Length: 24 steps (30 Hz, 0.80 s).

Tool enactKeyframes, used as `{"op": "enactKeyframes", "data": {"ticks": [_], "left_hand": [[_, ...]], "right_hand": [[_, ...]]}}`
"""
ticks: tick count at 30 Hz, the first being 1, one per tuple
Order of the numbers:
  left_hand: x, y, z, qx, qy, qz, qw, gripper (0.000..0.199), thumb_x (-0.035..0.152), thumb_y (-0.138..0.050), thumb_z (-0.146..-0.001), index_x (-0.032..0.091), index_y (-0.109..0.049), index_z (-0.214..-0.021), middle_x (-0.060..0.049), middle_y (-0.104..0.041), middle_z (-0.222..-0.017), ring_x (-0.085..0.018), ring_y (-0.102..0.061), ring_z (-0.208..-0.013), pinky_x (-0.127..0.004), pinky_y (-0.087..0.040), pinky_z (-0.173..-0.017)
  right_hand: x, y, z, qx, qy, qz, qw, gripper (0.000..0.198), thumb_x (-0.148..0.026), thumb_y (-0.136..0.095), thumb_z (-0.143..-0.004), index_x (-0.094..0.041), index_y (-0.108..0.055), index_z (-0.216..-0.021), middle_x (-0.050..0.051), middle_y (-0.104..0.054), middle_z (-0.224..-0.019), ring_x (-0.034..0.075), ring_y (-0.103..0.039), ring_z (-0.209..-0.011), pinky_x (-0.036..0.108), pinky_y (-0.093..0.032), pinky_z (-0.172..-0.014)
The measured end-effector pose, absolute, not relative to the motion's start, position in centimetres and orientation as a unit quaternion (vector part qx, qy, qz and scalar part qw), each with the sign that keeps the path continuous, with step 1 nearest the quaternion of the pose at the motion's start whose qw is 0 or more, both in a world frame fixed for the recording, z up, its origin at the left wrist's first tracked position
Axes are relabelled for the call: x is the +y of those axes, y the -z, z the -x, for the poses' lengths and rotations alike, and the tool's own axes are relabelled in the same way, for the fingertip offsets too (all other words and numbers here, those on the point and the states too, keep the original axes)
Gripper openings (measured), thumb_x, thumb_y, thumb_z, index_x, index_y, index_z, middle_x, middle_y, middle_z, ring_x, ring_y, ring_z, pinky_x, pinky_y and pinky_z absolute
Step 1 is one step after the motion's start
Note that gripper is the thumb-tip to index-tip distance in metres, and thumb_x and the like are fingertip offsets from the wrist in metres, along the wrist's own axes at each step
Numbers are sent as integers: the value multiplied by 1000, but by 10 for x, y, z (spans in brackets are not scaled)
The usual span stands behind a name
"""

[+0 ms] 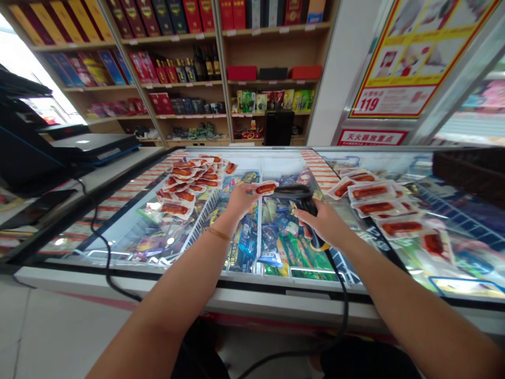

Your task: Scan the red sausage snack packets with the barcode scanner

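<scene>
Over the middle of a glass-topped freezer point(276, 163), my left hand point(242, 199) pinches the end of a small clear packet of reddish-brown sausage point(266, 188). My right hand point(321, 221) is wrapped around the grip of a black barcode scanner point(294, 193), whose head points left and sits very close to the packet; whether they touch I cannot tell. Left of my left hand lies a heap of similar sausage packets point(193, 179) on the glass. More packets point(374, 202) lie in an overlapping row right of my right hand.
The scanner's black cable point(342, 295) hangs over the freezer's front edge; another cable point(98, 231) crosses at left. Bagged frozen goods point(246, 239) show beneath the glass. A dark basket point(473, 171) stands at right, a black checkout machine point(27, 131) at left. Shelves point(173, 84) of boxes line the back.
</scene>
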<state>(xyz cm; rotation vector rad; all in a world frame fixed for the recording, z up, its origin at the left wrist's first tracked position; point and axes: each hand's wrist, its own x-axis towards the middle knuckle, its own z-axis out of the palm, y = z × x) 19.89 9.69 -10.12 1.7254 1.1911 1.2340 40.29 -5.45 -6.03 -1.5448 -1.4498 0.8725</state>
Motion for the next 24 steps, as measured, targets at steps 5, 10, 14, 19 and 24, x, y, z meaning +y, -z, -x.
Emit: {"op": "enactKeyframes", "data": {"ticks": [5,10,14,19,24], "left_hand": [[104,101,-191,447,-480,-673,342,41,8,-71,-62,17,-78,-101,-7,-77,-99,-27,-71,-98,-38,-56,-90],[106,100,-191,413,-510,-631,414,51,5,-66,-64,17,-74,-112,-7,-74,-112,-25,-73,-91,-40,-58,-87],[107,99,-193,405,-544,-615,403,53,5,-66,-64,16,-72,-115,-8,-72,-119,-25,-72,-99,-40,-56,-92],[101,90,-194,395,-563,-612,390,53,4,-63,-67,16,-70,-118,-7,-71,-121,-23,-71,-103,-36,-55,-95],[98,85,-195,429,-562,-605,367,54,2,-62,-68,19,-70,-118,-5,-73,-117,-21,-71,-102,-33,-56,-91]], "right_hand": [[-57,59,-402,-578,-336,611,423,25,-42,-63,-81,-21,-50,-84,-3,-59,-60,13,-56,-40,25,-45,-43],[-62,54,-398,-582,-347,597,430,27,-43,-63,-81,-20,-51,-89,-4,-58,-62,13,-57,-42,25,-44,-42],[-66,53,-395,-588,-343,593,430,29,-45,-64,-81,-20,-51,-89,-4,-58,-59,14,-57,-43,27,-46,-45],[-69,55,-393,-603,-338,575,438,27,-45,-62,-83,-20,-52,-89,-4,-59,-58,14,-57,-44,28,-47,-49],[-70,58,-393,-610,-346,559,442,26,-44,-61,-85,-21,-52,-90,-4,-59,-59,14,-57,-44,28,-47,-49]]}}
